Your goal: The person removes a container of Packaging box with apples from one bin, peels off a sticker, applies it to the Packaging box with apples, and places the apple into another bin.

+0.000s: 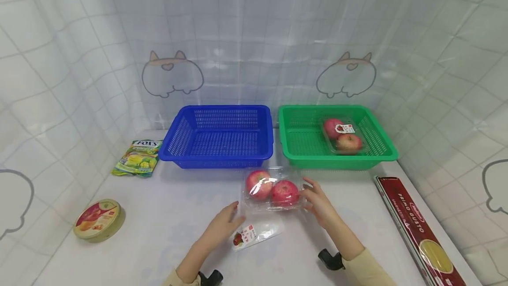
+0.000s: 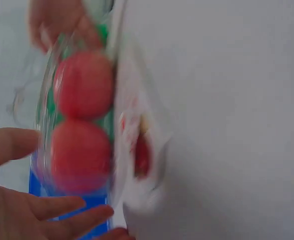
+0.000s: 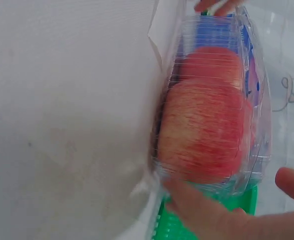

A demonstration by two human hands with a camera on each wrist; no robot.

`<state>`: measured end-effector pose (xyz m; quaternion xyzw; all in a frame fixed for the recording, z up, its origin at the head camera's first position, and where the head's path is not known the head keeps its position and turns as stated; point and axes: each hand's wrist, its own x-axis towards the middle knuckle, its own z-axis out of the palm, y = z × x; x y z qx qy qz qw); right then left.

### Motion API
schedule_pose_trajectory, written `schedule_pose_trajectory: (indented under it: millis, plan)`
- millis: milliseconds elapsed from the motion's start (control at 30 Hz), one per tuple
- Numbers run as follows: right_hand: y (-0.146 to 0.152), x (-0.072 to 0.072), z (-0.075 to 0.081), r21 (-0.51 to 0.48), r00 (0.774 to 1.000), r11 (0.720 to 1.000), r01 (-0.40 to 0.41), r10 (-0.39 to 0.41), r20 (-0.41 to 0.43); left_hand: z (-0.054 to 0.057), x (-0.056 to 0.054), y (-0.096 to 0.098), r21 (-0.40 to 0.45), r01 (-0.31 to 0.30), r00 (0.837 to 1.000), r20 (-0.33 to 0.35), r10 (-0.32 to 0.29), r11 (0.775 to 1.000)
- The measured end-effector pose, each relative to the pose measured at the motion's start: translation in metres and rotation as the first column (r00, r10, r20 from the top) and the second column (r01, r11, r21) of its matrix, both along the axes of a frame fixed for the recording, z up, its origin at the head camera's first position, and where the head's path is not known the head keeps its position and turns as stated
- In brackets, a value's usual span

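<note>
A clear plastic box of two red apples [image 1: 271, 190] sits on the white table in front of the baskets, and its apples fill the middle of the right wrist view. My left hand [image 1: 221, 227] is off the box's near left corner, thumb and fingers spread wide apart in the left wrist view. At the right end, fingertips of my right hand [image 1: 322, 203] are right at the box's edge, its thumb [image 3: 293, 186] standing away from the plastic. Just nearer than the box lies a flat clear wrapper with a printed apple label [image 1: 254, 235].
Behind are a blue basket [image 1: 216, 163] and a green basket [image 1: 341, 162] holding another apple box [image 1: 344, 135]. On the left lie a green FOX'S candy bag [image 1: 139, 158] and a round tin [image 1: 98, 220]. A red spaghetti box [image 1: 416, 228] lies along the right edge.
</note>
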<state>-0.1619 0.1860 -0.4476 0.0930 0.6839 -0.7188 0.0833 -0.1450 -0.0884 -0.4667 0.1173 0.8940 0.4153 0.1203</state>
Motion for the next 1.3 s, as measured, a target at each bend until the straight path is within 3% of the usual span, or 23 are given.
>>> schedule_pose_trajectory:
  millis: [100, 200, 300, 433, 500, 567, 667, 733, 833, 867, 933, 1000, 1167, 1300]
  plan:
    - [-0.001, 0.002, 0.005, 0.050, 0.996, 0.997, 0.067, -0.064, -0.065, -0.003, 0.018, -0.001, -0.211, 0.078, 0.985, -0.133, -0.107, 0.974]
    - [-0.004, 0.004, 0.012, 0.090, 0.984, 0.988, 0.125, -0.112, -0.140, -0.006, 0.031, 0.002, -0.393, 0.095, 0.950, -0.240, -0.202, 0.914]
    - [-0.011, 0.009, 0.018, 0.116, 0.962, 0.982, 0.149, -0.117, -0.247, -0.007, 0.038, 0.004, -0.499, 0.091, 0.921, -0.288, -0.263, 0.862]
    - [-0.022, 0.019, 0.020, 0.171, 0.897, 0.975, 0.144, -0.055, -0.439, -0.008, 0.040, 0.008, -0.508, 0.126, 0.902, -0.299, -0.312, 0.852]
    - [-0.029, 0.024, 0.018, 0.241, 0.850, 0.961, 0.132, 0.015, -0.526, -0.009, 0.040, 0.009, -0.495, 0.138, 0.888, -0.322, -0.328, 0.858]
    - [-0.037, 0.031, 0.016, 0.354, 0.786, 0.928, 0.113, 0.135, -0.604, -0.009, 0.039, 0.009, -0.468, 0.153, 0.881, -0.334, -0.334, 0.871]
    - [-0.050, 0.041, 0.010, 0.557, 0.658, 0.826, 0.089, 0.371, -0.655, -0.008, 0.038, 0.010, -0.376, 0.206, 0.894, -0.302, -0.330, 0.903]
    - [-0.058, 0.046, 0.005, 0.689, 0.565, 0.721, 0.075, 0.538, -0.625, -0.007, 0.036, 0.011, -0.269, 0.256, 0.919, -0.229, -0.320, 0.928]
    - [-0.067, 0.051, -0.003, 0.831, 0.470, 0.552, 0.068, 0.717, -0.515, -0.007, 0.032, 0.012, -0.059, 0.302, 0.946, -0.106, -0.307, 0.952]
    - [-0.070, 0.052, -0.005, 0.863, 0.456, 0.502, 0.062, 0.755, -0.472, -0.007, 0.031, 0.012, 0.006, 0.300, 0.952, -0.072, -0.299, 0.954]
    - [-0.073, 0.054, -0.008, 0.897, 0.448, 0.441, 0.037, 0.795, -0.410, -0.008, 0.029, 0.011, 0.135, 0.279, 0.960, -0.006, -0.280, 0.951]
    - [-0.075, 0.055, -0.009, 0.905, 0.473, 0.425, -0.024, 0.802, -0.364, -0.008, 0.029, 0.010, 0.227, 0.240, 0.966, 0.042, -0.256, 0.944]
    - [-0.074, 0.054, -0.005, 0.862, 0.554, 0.465, -0.200, 0.780, -0.292, -0.006, 0.027, 0.006, 0.370, 0.129, 0.968, 0.154, -0.197, 0.920]
    - [-0.072, 0.052, 0.000, 0.851, 0.579, 0.467, -0.239, 0.772, -0.261, -0.003, 0.023, 0.002, 0.457, 0.075, 0.951, 0.234, -0.202, 0.886]
